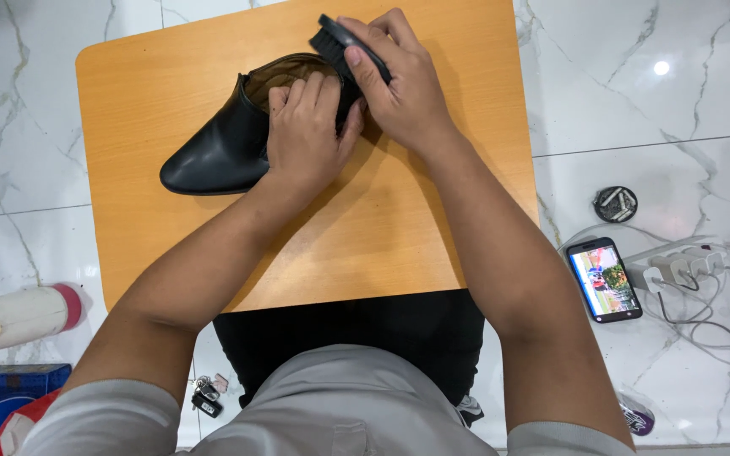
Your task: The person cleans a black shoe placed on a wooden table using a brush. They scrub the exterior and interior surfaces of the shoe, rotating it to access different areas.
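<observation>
My left hand [304, 127] clamps the black leather shoe [221, 143] at its opening, steadying it on its side on the orange table [171, 76]. My right hand [399, 84] grips a black brush [341, 40] against the heel. A white cylindrical package with a pink end [23, 317] lies on the floor, left.

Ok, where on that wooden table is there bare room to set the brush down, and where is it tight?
The table is bare left of the black shoe, along its near edge between the forearms, and at the right edge beyond the right hand. It is crowded at the shoe's heel, where the left hand grips it and the right hand holds the brush.
</observation>
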